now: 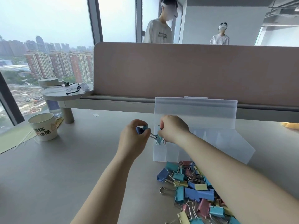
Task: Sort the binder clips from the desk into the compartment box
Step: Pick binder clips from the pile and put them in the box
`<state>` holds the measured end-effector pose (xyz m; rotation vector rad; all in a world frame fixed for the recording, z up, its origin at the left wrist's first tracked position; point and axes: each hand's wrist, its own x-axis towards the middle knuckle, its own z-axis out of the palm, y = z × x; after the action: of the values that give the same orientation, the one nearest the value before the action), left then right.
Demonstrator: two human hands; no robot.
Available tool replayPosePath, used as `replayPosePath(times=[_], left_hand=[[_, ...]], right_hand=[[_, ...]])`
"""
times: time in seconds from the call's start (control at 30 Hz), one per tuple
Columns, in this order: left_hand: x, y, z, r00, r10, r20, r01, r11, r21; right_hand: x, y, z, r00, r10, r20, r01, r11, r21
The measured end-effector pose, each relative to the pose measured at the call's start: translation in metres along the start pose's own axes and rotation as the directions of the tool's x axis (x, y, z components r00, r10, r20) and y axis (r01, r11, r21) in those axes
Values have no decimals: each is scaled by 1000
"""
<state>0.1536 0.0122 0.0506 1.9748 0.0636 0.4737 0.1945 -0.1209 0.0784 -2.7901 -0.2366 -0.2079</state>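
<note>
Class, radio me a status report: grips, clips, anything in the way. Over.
Left grip pinching blue clip, right grip pinching teal clip, handles apparently hooked together. Compartment box open, pile of clips waiting on desk. Nothing blocking the box.

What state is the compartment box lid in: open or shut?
Open: lid stands upright behind the compartment box, dividers exposed.

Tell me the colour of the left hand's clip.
The clip in the left hand is blue; head view.
</note>
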Motion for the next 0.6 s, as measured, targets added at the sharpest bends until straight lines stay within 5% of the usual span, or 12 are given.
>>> replayPosePath(times=[0.23,0.47,0.6], left_hand=[[3,1,8,997,70,32,-75,983,166],[6,-2,6,999,43,22,-46,988,147],[6,0,4,998,54,12,-55,991,119]], right_hand=[[-2,4,12,997,-56,-54,56,998,9],[-1,13,3,994,-68,89,44,968,248],[-11,12,-16,976,-113,188,-15,823,569]])
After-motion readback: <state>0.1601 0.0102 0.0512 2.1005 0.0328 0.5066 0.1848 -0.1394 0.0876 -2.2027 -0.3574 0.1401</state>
